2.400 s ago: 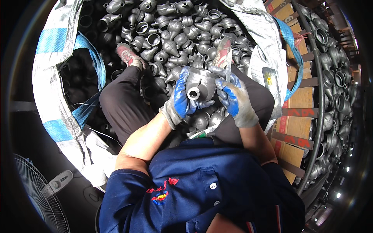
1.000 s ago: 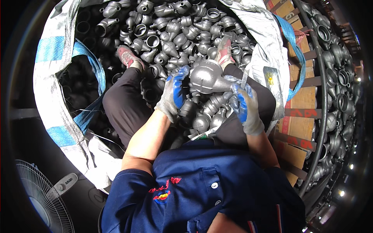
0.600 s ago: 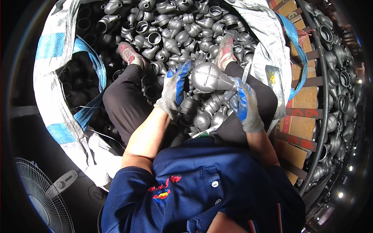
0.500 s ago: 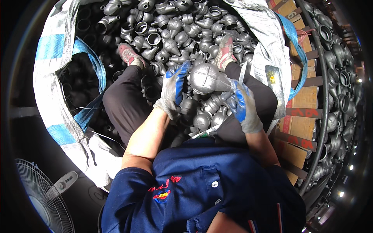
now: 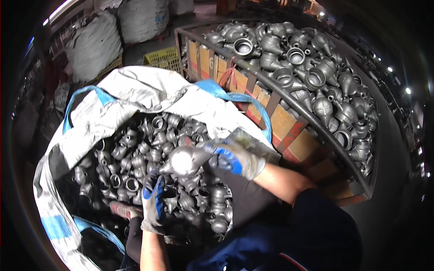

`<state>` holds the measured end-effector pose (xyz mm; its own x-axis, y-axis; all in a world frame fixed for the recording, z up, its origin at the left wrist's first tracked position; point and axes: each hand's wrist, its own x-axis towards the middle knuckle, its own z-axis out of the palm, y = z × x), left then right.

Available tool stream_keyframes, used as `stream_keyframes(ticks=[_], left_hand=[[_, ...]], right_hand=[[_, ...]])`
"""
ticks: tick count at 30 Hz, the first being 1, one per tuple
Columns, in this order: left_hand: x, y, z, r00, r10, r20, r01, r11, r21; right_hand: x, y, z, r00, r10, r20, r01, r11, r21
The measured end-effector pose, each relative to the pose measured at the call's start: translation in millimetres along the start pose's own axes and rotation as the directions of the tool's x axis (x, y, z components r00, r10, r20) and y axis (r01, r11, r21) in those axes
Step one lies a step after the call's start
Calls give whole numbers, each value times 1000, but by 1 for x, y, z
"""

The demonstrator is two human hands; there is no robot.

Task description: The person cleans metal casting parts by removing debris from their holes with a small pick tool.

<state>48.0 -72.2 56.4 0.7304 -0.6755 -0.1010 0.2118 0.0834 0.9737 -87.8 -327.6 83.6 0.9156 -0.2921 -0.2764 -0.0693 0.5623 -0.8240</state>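
The right hand (image 5: 237,159), in a grey-and-blue glove, reaches in from 4 o'clock, its fingers wrapped around the narrow neck of a grey metal part (image 5: 183,161). The part is held above the heap just off the middle of the view toward 8 o'clock, its round body glaring white in the light. At 7 o'clock from it is the left hand (image 5: 153,203), gloved alike, its fingers loosely open and pointing up; their tips blur, and I cannot tell whether they touch the part.

Beneath lies an uneven bed of similar metal parts (image 5: 131,156), jumbled at all angles inside a big white sack (image 5: 135,88) with its mouth folded outward. Blue straps (image 5: 103,95) loop from its rim at 10, 8 and 1 o'clock. A reddish shoe (image 5: 120,209) rests among the parts toward 8 o'clock.

Toward 2 o'clock stands a metal-framed bin (image 5: 296,114) lined with brown cardboard, heaped with more parts (image 5: 312,77). At 11 o'clock a yellow crate (image 5: 156,58) sits on the grey floor (image 5: 201,20), near bulging white sacks (image 5: 95,47). The room is dim, with small bright lamps (image 5: 408,91) toward 2 o'clock.
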Motion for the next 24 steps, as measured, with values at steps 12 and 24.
stream_keyframes(ticks=[12, 24], left_hand=[[25, -20, -2, 996, -90, -3, 90, 995, -35], [28, -24, -1, 990, -132, -40, 135, 988, 72]], right_hand=[[72, -274, -126, 681, -639, -357, 552, 769, -322], [126, -252, -158, 655, -650, -386, 535, 759, -370]])
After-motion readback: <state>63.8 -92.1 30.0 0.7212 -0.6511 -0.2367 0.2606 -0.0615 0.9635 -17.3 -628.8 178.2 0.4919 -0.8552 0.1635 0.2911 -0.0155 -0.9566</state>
